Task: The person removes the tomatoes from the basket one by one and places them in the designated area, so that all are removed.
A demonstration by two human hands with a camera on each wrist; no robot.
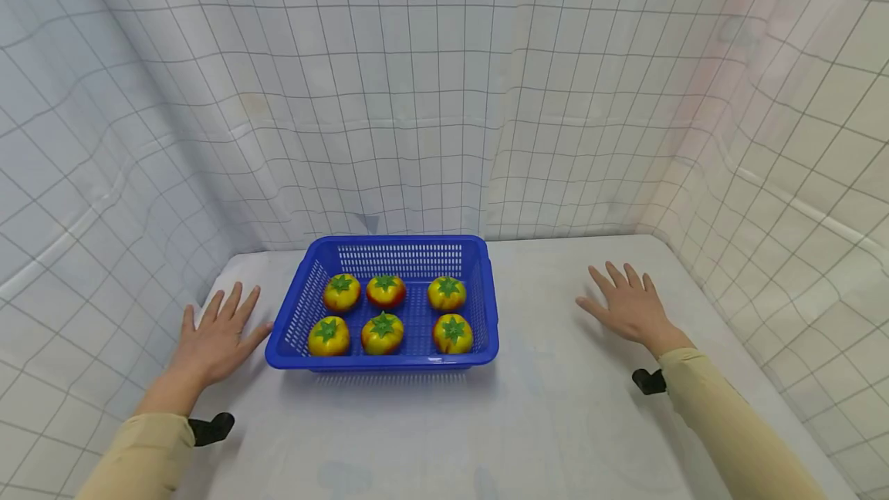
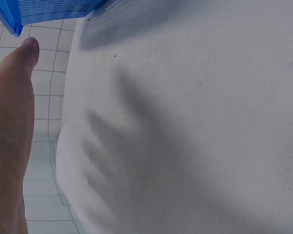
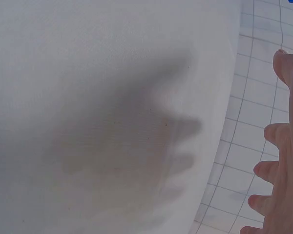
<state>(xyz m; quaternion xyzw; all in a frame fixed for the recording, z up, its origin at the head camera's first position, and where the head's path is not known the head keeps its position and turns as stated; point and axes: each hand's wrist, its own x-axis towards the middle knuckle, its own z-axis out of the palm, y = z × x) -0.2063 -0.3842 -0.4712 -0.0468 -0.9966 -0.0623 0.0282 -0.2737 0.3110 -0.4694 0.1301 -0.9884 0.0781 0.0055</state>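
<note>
A blue plastic basket (image 1: 389,362) with slotted walls sits left of centre on the white table. Inside lie several yellow-red persimmons (image 1: 382,332) with green leafy tops, two rows of them, with a gap right of the middle. My left hand (image 1: 215,342) is spread flat, palm down, its thumb tip close to the basket's left rim. The left wrist view has that thumb (image 2: 19,83) near a corner of the basket. Well to the basket's right, my right hand (image 1: 628,307) hovers with fingers spread and nothing in it; its shadow falls on the tabletop in the right wrist view.
White curtains with a dark grid (image 1: 444,99) enclose the table (image 1: 542,407) at the back and both sides. A black wrist mount (image 1: 211,429) sticks out from the left sleeve, another (image 1: 649,381) from the right.
</note>
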